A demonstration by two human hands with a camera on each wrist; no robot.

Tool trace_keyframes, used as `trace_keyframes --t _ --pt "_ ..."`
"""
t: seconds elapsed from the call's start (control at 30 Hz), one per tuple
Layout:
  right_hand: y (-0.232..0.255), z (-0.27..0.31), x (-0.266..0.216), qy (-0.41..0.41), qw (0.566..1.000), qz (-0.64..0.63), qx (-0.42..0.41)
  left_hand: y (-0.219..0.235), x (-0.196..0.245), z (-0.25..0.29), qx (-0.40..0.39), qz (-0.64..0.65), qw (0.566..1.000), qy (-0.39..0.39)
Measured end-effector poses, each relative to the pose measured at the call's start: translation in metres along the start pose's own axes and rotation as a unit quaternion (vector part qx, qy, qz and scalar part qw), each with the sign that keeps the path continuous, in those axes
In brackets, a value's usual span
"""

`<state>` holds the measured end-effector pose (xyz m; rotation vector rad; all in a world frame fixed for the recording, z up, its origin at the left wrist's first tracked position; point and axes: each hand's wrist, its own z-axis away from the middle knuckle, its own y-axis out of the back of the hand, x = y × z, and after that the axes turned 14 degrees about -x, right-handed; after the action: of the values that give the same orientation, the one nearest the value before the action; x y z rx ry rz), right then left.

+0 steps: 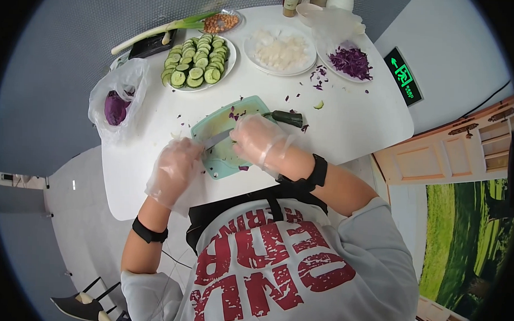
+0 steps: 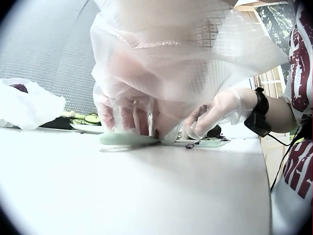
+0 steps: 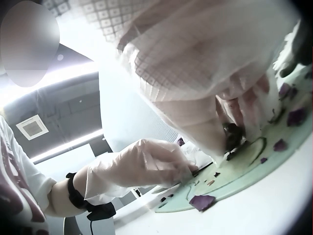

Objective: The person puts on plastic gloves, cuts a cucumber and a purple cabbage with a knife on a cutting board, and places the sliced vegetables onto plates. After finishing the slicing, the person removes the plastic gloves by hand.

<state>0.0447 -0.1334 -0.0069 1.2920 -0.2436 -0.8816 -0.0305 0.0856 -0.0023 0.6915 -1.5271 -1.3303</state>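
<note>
Both hands wear clear plastic gloves over a pale green cutting board (image 1: 225, 169). My left hand (image 1: 177, 164) grips a knife (image 1: 218, 139) at the board's left side; its blade slants up towards the right hand. Fingers pointing down, my right hand (image 1: 255, 139) holds a small dark-skinned cucumber piece (image 3: 234, 136) against the board, mostly hidden by the glove. The left fingers (image 3: 181, 169) wrap the knife's end in the right wrist view. Purple cabbage scraps (image 3: 202, 202) lie on the board. A longer dark green cucumber piece (image 1: 287, 118) sits just beyond the right hand.
Beyond the board stand plates of cucumber slices (image 1: 195, 62), white pieces (image 1: 280, 49) and shredded purple cabbage (image 1: 351, 62). A plastic bag (image 1: 137, 97) with a purple cabbage chunk (image 1: 116, 108) lies at left. A green onion (image 1: 159, 31) lies at the back near peanuts (image 1: 220, 23).
</note>
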Motion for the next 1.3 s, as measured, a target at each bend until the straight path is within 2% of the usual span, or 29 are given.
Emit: trace_keyframes --t 0.1,0.17,0.3,0.47,0.6,0.67,0.8,0.87,0.9,0.97,1.03,1.13,1.2,1.23,1.3 --pt "-0.002 0.002 0.011 0.021 0.998 -0.038 0.034 0.0 -0.002 -0.001 -0.02 -0.01 1.0 0.01" --pt "0.001 0.003 0.02 0.002 0.995 -0.051 0.088 -0.001 -0.002 -0.001 -0.015 -0.014 1.0 0.012" --pt "0.02 0.006 0.044 -0.046 0.993 -0.036 0.105 -0.006 -0.006 -0.004 -0.017 -0.015 1.0 -0.004" --pt "0.031 -0.01 0.072 -0.109 0.992 0.003 0.059 -0.006 -0.01 -0.008 -0.039 -0.047 0.998 -0.008" --pt "0.035 -0.014 0.077 -0.131 0.989 0.019 0.072 -0.008 -0.007 -0.011 -0.014 -0.088 0.996 -0.003" --pt "0.033 -0.024 0.079 -0.184 0.982 0.047 0.015 -0.009 -0.014 -0.011 0.013 -0.065 0.996 -0.063" --pt "0.037 -0.019 0.073 -0.142 0.986 0.083 0.022 -0.01 -0.015 -0.011 0.011 -0.07 0.997 -0.04" --pt "0.041 -0.009 0.064 -0.111 0.985 0.087 0.102 -0.012 -0.016 -0.012 -0.014 -0.093 0.995 -0.036" --pt "0.044 -0.006 0.056 -0.12 0.985 0.086 0.086 -0.011 -0.015 -0.012 -0.011 -0.095 0.995 -0.023" --pt "0.042 -0.006 0.042 -0.092 0.986 0.105 0.086 -0.008 -0.013 -0.014 -0.051 -0.127 0.99 -0.037" --pt "0.036 -0.007 0.025 -0.067 0.986 0.124 0.085 -0.006 -0.012 -0.015 -0.067 -0.124 0.99 -0.014" --pt "0.023 -0.007 0.003 -0.015 0.986 0.151 0.07 -0.007 -0.012 -0.019 -0.095 -0.133 0.986 0.012" --pt "0.013 -0.011 -0.009 0.071 0.987 0.13 0.06 -0.009 -0.015 -0.022 -0.102 -0.146 0.983 0.032" --pt "0.014 -0.014 -0.019 0.088 0.986 0.139 0.014 -0.011 -0.018 -0.025 -0.113 -0.154 0.981 0.031" --pt "0.004 -0.019 -0.026 0.109 0.983 0.144 0.014 -0.014 -0.025 -0.027 -0.123 -0.162 0.978 0.038"
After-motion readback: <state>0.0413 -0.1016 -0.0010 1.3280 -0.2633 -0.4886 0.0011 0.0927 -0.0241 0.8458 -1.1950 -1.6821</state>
